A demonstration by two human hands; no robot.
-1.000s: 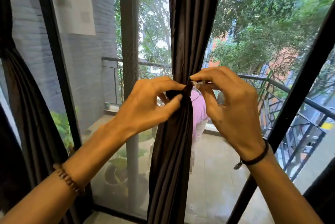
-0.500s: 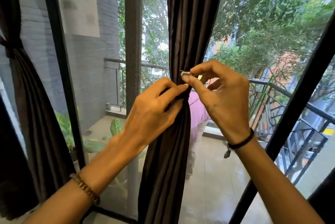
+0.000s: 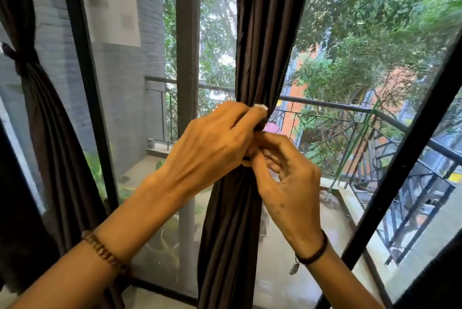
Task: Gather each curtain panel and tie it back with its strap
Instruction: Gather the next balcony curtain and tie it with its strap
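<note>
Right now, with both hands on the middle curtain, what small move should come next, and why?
Probably draw the white strap end snug and fasten it: the left hand grips the gathered middle curtain with that end at its fingertips, and the right hand pinches the curtain below.

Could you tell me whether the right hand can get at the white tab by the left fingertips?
Probably yes: the white tab sticks out uncovered past the left hand gripping the curtain, and the right hand is just below it, though it pinches the strap.
</note>
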